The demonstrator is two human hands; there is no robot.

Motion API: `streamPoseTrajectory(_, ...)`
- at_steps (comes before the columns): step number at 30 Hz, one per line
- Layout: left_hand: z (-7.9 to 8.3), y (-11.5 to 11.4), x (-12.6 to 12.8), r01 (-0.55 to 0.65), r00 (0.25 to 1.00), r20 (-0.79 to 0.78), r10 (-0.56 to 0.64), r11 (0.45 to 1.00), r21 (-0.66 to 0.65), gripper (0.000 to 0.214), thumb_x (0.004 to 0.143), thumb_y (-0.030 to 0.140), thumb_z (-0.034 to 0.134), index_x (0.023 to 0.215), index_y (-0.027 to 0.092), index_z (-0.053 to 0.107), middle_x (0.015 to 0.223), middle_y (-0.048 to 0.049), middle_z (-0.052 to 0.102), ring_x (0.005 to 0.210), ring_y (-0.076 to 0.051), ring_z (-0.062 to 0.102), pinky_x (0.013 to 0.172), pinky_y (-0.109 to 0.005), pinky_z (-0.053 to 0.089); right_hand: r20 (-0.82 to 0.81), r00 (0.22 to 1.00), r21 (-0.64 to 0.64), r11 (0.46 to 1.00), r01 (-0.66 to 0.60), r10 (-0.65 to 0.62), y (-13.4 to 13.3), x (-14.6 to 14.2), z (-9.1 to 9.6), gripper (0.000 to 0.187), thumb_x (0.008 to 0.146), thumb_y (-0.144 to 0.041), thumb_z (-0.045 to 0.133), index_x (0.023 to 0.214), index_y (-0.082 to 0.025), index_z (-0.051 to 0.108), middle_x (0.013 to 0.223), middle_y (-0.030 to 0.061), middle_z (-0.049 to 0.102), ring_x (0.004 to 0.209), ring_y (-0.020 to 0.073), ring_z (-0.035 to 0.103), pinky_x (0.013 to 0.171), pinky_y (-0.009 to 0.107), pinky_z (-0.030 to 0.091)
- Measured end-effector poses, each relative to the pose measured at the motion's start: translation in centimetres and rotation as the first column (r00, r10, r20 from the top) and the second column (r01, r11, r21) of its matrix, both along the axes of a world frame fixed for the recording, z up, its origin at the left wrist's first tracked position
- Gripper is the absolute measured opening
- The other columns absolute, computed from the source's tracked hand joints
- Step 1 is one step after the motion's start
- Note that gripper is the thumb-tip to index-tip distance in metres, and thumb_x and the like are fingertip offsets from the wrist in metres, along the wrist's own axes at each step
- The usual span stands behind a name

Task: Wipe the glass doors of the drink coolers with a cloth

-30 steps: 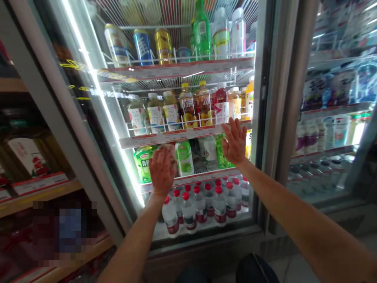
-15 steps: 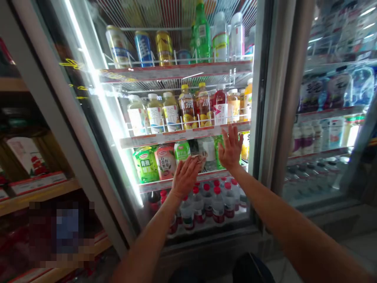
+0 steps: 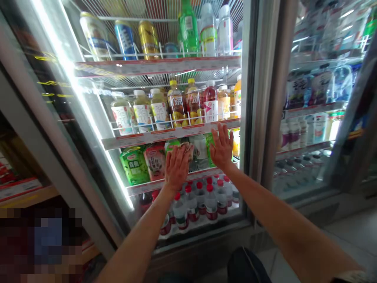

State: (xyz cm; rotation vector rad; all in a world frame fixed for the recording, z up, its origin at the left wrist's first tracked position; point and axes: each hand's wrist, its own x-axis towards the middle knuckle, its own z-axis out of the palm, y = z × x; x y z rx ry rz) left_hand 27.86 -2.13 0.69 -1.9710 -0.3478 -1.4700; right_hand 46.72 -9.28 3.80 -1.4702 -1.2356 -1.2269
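Observation:
My left hand (image 3: 177, 166) is pressed with its fingers extended over a crumpled light cloth (image 3: 188, 150), which pokes out past the fingertips. Both are against the glass door (image 3: 176, 137) of a lit drinks cooler. Behind the hand are a green drink pack (image 3: 134, 165) and a reddish one (image 3: 155, 161), with a further green bottle partly covered. To the right, my right hand (image 3: 221, 148) lies on the same glass, fingers spread, holding nothing. Its fingertips overlap the price strip (image 3: 173, 131) of the shelf behind.
Bottled teas (image 3: 176, 102) and cans (image 3: 149, 39) fill the upper shelves; red-capped bottles (image 3: 210, 200) stand at the bottom. A metal door frame (image 3: 266, 118) separates a second cooler (image 3: 312, 118) on the right. Wooden shelving (image 3: 29, 196) is at left, partly pixelated.
My left hand and the cloth have moved up and slightly left across the glass, now covering more of the green bottle. My right hand stays about in place; the view has shifted.

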Motion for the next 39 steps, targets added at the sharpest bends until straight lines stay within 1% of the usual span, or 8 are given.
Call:
streamPoseTrajectory(3, 0.8, 0.9, -2.0, -0.014, 1.0, -0.014, 0.014, 1.0, 0.008, 0.039, 0.086, 0.021, 0.046, 0.125, 0.021, 0.051, 0.133, -0.0098, 0.051, 0.136, -0.021, 0.028, 0.112, -0.04, 0.022, 0.005, 1.0, 0.01, 1.0, 0.01, -0.01, 0.1, 0.1, 0.0, 0.053, 0.088, -0.031, 0.029, 0.139, -0.019, 0.032, 0.149, 0.0076, 0.027, 0.141, 0.02, 0.009, 0.114, 0.048, 0.012)
streamPoseTrajectory(9, 4.2, 2.4, -5.4, -0.034, 0.897, 0.431, 0.097, 0.988, -0.152, 0.049, 0.088, 0.03, 0.042, 0.134, 0.013, 0.04, 0.146, -0.0177, 0.03, 0.139, -0.026, 0.017, 0.111, -0.049, 0.017, 0.01, 1.0, 0.015, 1.0, -0.008, 0.008, 0.3, -0.1, -0.2, 0.052, 0.088, -0.03, 0.031, 0.138, -0.015, 0.034, 0.149, 0.0105, 0.027, 0.141, 0.0216, 0.007, 0.113, 0.05, 0.011)
streamPoseTrajectory(15, 3.4, -0.5, 2.9, 0.04, 0.999, 0.017, -0.04, 0.999, 0.02, 0.041, 0.086, 0.02, 0.046, 0.127, 0.021, 0.048, 0.135, -0.0076, 0.049, 0.138, -0.021, 0.021, 0.114, -0.043, 0.017, 0.017, 1.0, 0.009, 1.0, 0.019, -0.019, 0.5, -0.3, -0.2, 0.049, 0.088, -0.032, 0.035, 0.136, -0.021, 0.039, 0.151, 0.0068, 0.021, 0.141, 0.0242, 0.006, 0.113, 0.051, 0.009)
streamPoseTrajectory(19, 1.9, -0.9, 3.1, 0.053, 0.987, -0.161, -0.028, 0.987, 0.153, 0.039, 0.084, 0.014, 0.047, 0.122, 0.02, 0.052, 0.129, -0.0063, 0.055, 0.137, -0.021, 0.024, 0.113, -0.04, 0.018, 0.022, 0.999, 0.025, 0.999, 0.023, -0.024, 0.4, -0.1, -0.2, 0.048, 0.088, -0.033, 0.034, 0.134, -0.024, 0.04, 0.15, 0.0056, 0.024, 0.141, 0.0223, 0.007, 0.113, 0.05, 0.01)
streamPoseTrajectory(25, 4.6, 2.3, -5.4, -0.097, 0.939, 0.326, 0.109, 0.994, -0.051, 0.047, 0.086, 0.023, 0.047, 0.131, 0.011, 0.044, 0.139, -0.0171, 0.041, 0.135, -0.025, 0.028, 0.109, -0.045, 0.026, 0.009, 0.999, -0.004, 0.999, 0.033, -0.033, 0.0, -0.3, 0.0, 0.048, 0.088, -0.033, 0.034, 0.135, -0.024, 0.04, 0.15, 0.0055, 0.025, 0.142, 0.0216, 0.006, 0.113, 0.049, 0.011)
streamPoseTrajectory(28, 5.3, 2.7, -6.0, -0.08, 0.856, 0.501, 0.126, 0.991, -0.111, 0.05, 0.086, 0.025, 0.045, 0.133, 0.008, 0.039, 0.142, -0.0198, 0.035, 0.136, -0.027, 0.026, 0.108, -0.048, 0.026, 0.002, 1.0, -0.008, 1.0, 0.028, -0.028, 0.0, -0.4, 0.0, 0.047, 0.089, -0.032, 0.033, 0.134, -0.023, 0.04, 0.149, 0.0064, 0.026, 0.142, 0.0214, 0.006, 0.113, 0.048, 0.011)
streamPoseTrajectory(34, 3.8, 0.6, 0.0, -0.011, 0.999, 0.043, 0.011, 1.0, 0.015, 0.043, 0.085, 0.024, 0.046, 0.128, 0.02, 0.047, 0.135, -0.0093, 0.049, 0.136, -0.022, 0.026, 0.113, -0.043, 0.019, 0.0, 0.999, -0.018, 0.999, 0.036, -0.036, 0.1, -0.2, -0.1, 0.048, 0.087, -0.03, 0.035, 0.135, -0.021, 0.04, 0.15, 0.0067, 0.023, 0.141, 0.0226, 0.006, 0.113, 0.05, 0.01)
streamPoseTrajectory(39, 4.3, 2.1, -4.3, -0.063, 0.994, 0.09, 0.062, 0.998, 0.0, 0.04, 0.085, 0.026, 0.047, 0.125, 0.019, 0.05, 0.135, -0.0105, 0.048, 0.134, -0.024, 0.032, 0.11, -0.043, 0.025, -0.006, 0.999, -0.032, 0.999, 0.038, -0.038, 0.1, -0.2, -0.1, 0.05, 0.086, -0.03, 0.035, 0.135, -0.021, 0.04, 0.151, 0.006, 0.022, 0.141, 0.0227, 0.005, 0.113, 0.05, 0.01)
